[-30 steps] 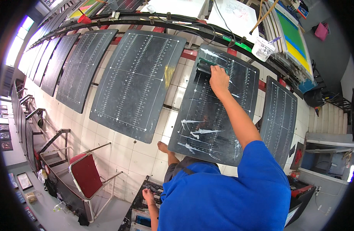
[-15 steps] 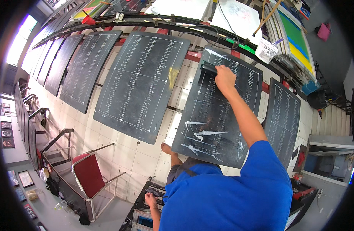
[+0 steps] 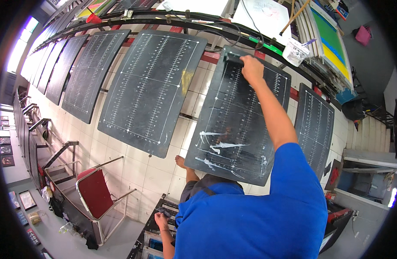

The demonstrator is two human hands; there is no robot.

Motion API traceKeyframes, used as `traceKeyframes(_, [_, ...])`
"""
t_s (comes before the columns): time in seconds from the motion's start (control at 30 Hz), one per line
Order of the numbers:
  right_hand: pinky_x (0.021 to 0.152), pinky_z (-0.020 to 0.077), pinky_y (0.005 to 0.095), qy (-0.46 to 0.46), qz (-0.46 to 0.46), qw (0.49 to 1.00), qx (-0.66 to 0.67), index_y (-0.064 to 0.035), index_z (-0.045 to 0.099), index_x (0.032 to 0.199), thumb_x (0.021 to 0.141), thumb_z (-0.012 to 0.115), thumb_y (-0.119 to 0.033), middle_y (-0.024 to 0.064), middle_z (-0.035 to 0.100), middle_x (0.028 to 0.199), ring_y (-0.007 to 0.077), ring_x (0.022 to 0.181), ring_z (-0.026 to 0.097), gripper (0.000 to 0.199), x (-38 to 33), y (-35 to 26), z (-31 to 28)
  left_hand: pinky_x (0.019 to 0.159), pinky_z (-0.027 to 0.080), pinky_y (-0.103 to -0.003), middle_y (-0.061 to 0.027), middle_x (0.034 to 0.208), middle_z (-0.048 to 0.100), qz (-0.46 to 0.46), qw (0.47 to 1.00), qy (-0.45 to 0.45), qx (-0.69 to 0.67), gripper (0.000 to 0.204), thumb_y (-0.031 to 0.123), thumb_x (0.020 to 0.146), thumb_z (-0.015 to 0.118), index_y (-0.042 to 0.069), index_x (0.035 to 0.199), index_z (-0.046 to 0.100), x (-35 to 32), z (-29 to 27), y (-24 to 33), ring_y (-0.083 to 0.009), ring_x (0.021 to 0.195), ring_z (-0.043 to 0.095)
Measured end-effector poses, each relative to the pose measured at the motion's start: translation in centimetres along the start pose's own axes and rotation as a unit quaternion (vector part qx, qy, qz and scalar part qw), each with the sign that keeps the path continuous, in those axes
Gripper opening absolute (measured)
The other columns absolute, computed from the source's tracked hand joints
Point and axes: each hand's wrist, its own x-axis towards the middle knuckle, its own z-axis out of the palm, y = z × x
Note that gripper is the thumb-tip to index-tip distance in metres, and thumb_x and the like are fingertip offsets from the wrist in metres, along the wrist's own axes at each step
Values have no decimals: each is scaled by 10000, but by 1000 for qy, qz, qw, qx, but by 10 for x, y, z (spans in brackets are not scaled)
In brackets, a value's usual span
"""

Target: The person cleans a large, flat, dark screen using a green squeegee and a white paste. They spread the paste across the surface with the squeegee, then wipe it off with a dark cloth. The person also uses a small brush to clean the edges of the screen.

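Black and stiff, the small scraper [image 3: 231,57] looks light and easy to push, and the right hand [image 3: 251,69] grips it at the top of the paint-smeared board [image 3: 233,129], while the left hand [image 3: 161,220] hangs half-closed far below.

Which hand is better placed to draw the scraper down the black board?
Right. The right hand grips the scraper at the board's top edge; the left hand hangs low by the frames.

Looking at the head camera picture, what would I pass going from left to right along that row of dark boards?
Bare black board → white-smeared board with the right hand holding a dark tool at its top → smaller black board.
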Motion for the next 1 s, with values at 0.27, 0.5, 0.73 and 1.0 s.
traceKeyframes(0.27, [835,503,411,-55,-57,993,90,-60,626,1162,689,620,39,79,628,1136,290,1062,593,483,-218,-40,-98,544,543,-309,-54,895,540,39,998,-41,-36,101,51,899,565,65,965,490,25,55,29,-141,743,556])
traceKeyframes(0.5, [884,503,394,-109,16,987,117,-29,610,1188,673,642,29,81,615,1144,285,1068,591,519,-314,-66,-160,537,556,-299,-81,938,567,61,996,-68,24,103,35,908,553,48,996,502,23,89,31,-152,761,600])
traceKeyframes(0.73, [859,505,403,7,-13,999,48,26,577,1200,832,537,-44,126,590,1126,302,1045,577,377,-249,-48,-76,558,564,-299,-56,911,534,24,998,-27,-60,111,9,898,545,76,947,470,-16,81,12,-143,753,585])
traceKeyframes(1.0, [773,545,458,11,95,995,-25,-47,674,1013,839,574,-70,124,635,987,319,920,652,202,-88,94,-40,525,512,-296,-17,832,492,13,1000,-10,13,126,15,884,538,111,934,472,-44,47,-21,-126,659,515])
